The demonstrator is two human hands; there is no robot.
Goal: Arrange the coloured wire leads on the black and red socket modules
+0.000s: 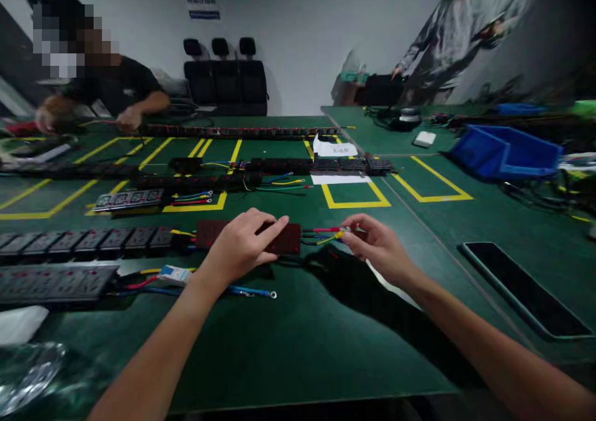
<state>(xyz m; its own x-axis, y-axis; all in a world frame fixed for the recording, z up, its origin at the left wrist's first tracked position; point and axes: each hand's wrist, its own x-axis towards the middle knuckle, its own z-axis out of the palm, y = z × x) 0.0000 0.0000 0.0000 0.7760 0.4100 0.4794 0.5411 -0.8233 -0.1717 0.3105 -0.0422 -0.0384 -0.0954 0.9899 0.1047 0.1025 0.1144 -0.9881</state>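
Observation:
My left hand [249,241] lies across a dark reddish-brown block [289,238], fingers over its top and thumb at its near side. Colored wires [321,238] in red, blue and yellow-green come out of the block's right end. Their tips are pinched between the thumb and fingers of my right hand [370,241]. Left of the block sits a black socket strip [102,242]. Nearer me is a second socket strip [56,284], with a white-and-blue label [174,275] on its wires. A blue wire with a ring terminal [272,294] ends below my left hand.
A phone [521,287] lies at the right, and a blue bin [505,151] stands behind it. More socket strips [200,179] and a white paper [335,148] lie farther back. One person [112,86] works at the far left; another [456,36] stands at the back right.

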